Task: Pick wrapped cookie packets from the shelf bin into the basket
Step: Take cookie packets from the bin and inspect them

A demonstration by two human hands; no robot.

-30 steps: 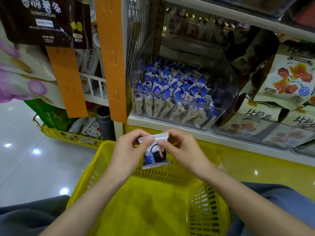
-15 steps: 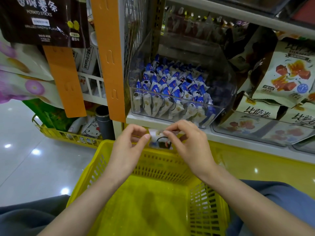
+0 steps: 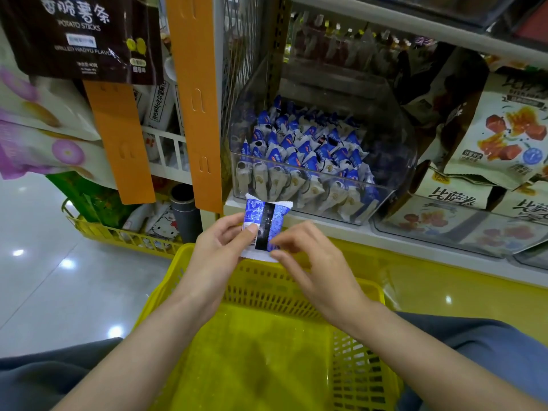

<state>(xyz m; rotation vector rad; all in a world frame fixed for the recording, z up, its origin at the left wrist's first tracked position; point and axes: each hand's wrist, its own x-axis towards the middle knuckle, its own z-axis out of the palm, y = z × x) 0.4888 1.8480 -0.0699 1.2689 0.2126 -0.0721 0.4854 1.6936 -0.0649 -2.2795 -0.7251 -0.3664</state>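
Blue-and-white cookie packet (image 3: 265,226) above basket (image 3: 358,366) far rim | left hand (image 3: 219,250) pinches it, right hand (image 3: 314,262) nips its lower corner | no packet seen in basket yet; shelf bin (image 3: 394,137) nearly full; drop pending

The thumb of my left hand (image 3: 219,253) covered the cookie packet (image 3: 268,223) at its eight o'clock corner, and its print was too small to read. My right hand (image 3: 314,268) blurred at the packet's five o'clock; whether it gripped, I couldn't tell. The basket (image 3: 267,289) and my forearms ran off at six o'clock. Packets deep in the bin (image 3: 394,149) were a blur.
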